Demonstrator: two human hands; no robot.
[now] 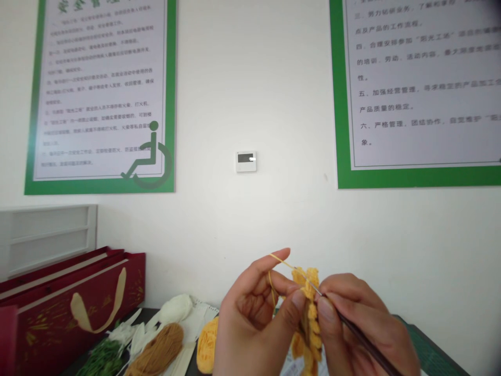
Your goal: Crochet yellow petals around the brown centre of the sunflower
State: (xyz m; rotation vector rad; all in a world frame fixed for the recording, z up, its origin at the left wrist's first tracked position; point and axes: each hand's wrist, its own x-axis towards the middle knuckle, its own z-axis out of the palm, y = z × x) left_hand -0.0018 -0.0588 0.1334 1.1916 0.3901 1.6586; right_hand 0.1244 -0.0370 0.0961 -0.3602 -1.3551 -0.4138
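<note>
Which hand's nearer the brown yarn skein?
Left. The left hand pinches the yellow crochet piece, to the right of the brown yarn skein; the right hand, on the hook, is farther right, beyond the left.

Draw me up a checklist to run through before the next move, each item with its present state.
1. Yellow knitted piece pinched in the left hand: ok.
2. Hook gripped in the right hand: ok.
3. Yarn strand running straight from the left index finger to the piece: ok.
4. Loop caught on the hook's tip: cannot tell, too small.
5. Strand leading to the yellow yarn ball: cannot tell, path hidden.
</note>
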